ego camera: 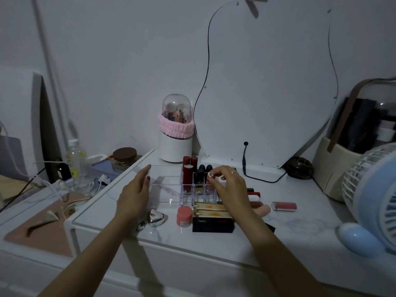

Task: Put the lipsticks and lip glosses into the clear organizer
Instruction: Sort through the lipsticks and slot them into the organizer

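The clear organizer (pixel 165 189) stands mid-table. Its left part is an open tray and its right part has small slots. Two tall dark red tubes (pixel 189 168) and two black lipsticks (pixel 203 171) stand upright in the back slots. My left hand (pixel 137 189) rests flat against the organizer's left wall. The fingertips of my right hand (pixel 229 185) pinch a pink lip gloss (pixel 209 182) that stands in a slot. More lipsticks and glosses (pixel 256 195) lie to the right of that hand, and a pink tube (pixel 284 206) lies alone further right.
A black and gold box (pixel 212 221), a round pink jar (pixel 184 215) and a silver heart compact (pixel 157 217) lie in front of the organizer. Behind stand a domed brush holder (pixel 175 133) and a wavy mirror (pixel 267 93). A blue fan (pixel 375 200) fills the right edge.
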